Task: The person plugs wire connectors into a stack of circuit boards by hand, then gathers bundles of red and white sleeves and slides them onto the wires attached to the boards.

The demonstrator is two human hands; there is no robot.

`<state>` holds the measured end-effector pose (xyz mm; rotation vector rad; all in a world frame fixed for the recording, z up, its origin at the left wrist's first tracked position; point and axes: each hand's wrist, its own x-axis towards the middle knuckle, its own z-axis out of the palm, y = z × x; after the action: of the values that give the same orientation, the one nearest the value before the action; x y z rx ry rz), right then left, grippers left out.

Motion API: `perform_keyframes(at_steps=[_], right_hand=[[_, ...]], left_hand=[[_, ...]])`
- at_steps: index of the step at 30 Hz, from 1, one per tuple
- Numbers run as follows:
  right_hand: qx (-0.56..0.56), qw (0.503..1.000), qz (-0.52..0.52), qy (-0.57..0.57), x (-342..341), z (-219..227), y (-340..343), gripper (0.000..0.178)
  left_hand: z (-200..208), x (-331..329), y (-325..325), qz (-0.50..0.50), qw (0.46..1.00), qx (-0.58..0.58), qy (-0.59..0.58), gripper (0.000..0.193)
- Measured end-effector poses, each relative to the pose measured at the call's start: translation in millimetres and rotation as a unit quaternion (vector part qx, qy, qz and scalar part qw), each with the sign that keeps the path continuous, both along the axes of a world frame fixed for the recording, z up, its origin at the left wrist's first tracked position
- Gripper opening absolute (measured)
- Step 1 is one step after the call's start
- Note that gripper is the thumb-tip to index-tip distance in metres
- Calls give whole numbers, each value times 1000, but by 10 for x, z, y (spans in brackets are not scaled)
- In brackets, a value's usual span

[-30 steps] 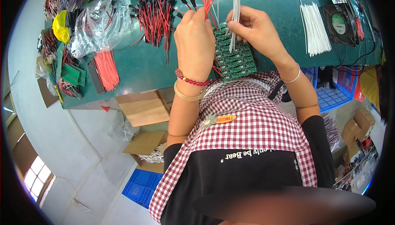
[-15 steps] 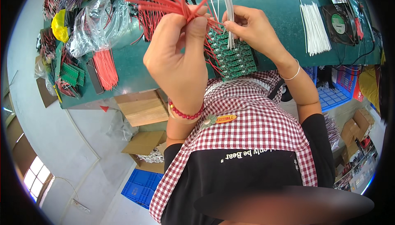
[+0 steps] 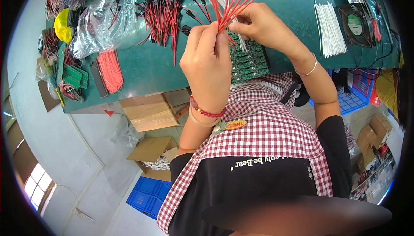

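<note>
My left hand (image 3: pixel 207 61) is closed around a bundle of red wires (image 3: pixel 229 9), whose free ends fan out above the fingers. Beside it, my right hand (image 3: pixel 265 27) pinches a thinner bundle of white wires (image 3: pixel 242 43), partly hidden behind the red ones. The two hands are close together, and the red fan overlaps the white wires. Below them lies a panel of small green circuit boards (image 3: pixel 250 65), at the table's near edge. My left hand and the wires cover part of it.
Red-and-black wires with black connectors (image 3: pixel 164 14) lie left of my hands, beside a clear plastic bag (image 3: pixel 105 25). Loose red wires (image 3: pixel 110 72) rest further left. White wires (image 3: pixel 330 31) and a black fan (image 3: pixel 356 25) are at the right on the green table (image 3: pixel 297 9).
My left hand has moved right and slightly down with the red wires, closer to my right hand. The white bundle now tilts, and the connector wires on the table are more exposed.
</note>
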<state>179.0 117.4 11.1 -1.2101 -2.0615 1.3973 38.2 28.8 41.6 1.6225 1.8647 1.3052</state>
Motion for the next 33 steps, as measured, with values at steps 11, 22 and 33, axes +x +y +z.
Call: perform_keyframes(at_steps=[11, 22, 33], right_hand=[[-117, 987, -59, 89, 302, 197, -115, 12], [-157, 980, -80, 93, 623, 222, -259, 9], [-161, 977, -93, 102, 664, 182, -301, 11]], left_hand=[[-154, -13, 151, -27, 990, -33, 136, 13], [-192, -6, 189, -16, 988, -37, 151, 12], [-213, 0, 183, -8, 988, -21, 150, 12]])
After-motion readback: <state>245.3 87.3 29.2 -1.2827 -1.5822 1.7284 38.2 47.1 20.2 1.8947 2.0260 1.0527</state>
